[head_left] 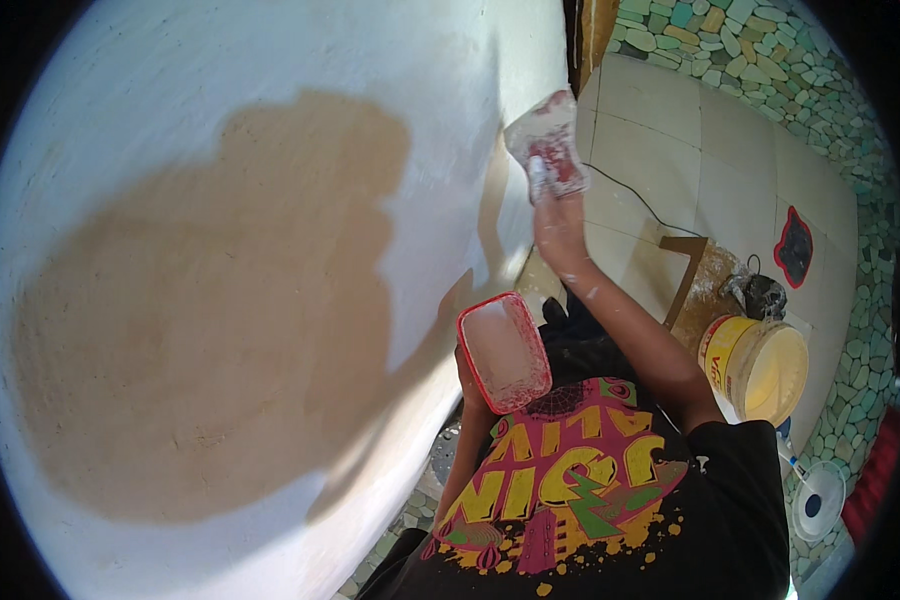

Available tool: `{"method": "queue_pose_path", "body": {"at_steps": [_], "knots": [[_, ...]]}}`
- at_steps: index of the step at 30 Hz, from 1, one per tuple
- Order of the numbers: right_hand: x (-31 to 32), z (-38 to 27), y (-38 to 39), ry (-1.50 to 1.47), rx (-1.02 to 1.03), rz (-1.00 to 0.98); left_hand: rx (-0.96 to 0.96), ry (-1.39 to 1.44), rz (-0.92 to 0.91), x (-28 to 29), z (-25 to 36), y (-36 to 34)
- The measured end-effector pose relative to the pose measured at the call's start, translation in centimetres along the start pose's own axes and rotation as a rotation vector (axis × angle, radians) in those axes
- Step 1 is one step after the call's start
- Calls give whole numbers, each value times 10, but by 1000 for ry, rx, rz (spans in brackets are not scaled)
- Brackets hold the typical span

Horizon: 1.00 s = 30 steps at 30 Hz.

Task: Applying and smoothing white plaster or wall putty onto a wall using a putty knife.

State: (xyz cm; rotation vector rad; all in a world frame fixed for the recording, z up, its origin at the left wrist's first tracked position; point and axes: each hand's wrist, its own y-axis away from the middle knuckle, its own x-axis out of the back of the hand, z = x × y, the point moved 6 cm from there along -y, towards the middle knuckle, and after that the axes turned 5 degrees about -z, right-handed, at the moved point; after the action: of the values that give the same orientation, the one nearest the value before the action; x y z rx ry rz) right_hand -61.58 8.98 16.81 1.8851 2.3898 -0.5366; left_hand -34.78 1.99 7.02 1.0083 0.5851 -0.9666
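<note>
My right hand [562,232] grips a flat, flared putty spreader [552,130], dark red under smears of white paste. White paste coats the thumb that presses on its face. The spreader is up at the edge of a pale wall [450,60]; whether it touches the wall I cannot tell. Lower down, in front of my chest, my left hand [469,378] holds a red-rimmed rectangular tub [518,392] from its left side. Whitish putty lies in the tub, and its inner wall is smeared. Most of my left fingers are hidden behind the tub.
The wall fills the left, with a large shadow on it. On the tiled floor [650,100] at right stand a yellow-and-white bucket [778,375], a brown board [685,275], and a dark bag [765,297]. A thin cable [642,202] crosses the tiles. Green pebble paving [760,50] borders them.
</note>
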Motion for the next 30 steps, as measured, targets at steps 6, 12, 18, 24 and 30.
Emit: {"method": "queue_pose_path", "body": {"at_steps": [6, 12, 18, 24, 30], "knots": [[-47, -15, 37, 409, 409, -66, -46, -186, 76, 50, -6, 4], [-34, -13, 65, 212, 141, -284, -92, -75, 118, 54, -7, 11], [-34, 1, 51, 89, 96, -210, -40, -92, 125, 48, -11, 16], [-17, -17, 88, 215, 181, -409, -49, -107, 146, 47, -5, 19], [15, -17, 4, 157, 36, -131, -21, -132, 159, 43, -3, 23]]}}
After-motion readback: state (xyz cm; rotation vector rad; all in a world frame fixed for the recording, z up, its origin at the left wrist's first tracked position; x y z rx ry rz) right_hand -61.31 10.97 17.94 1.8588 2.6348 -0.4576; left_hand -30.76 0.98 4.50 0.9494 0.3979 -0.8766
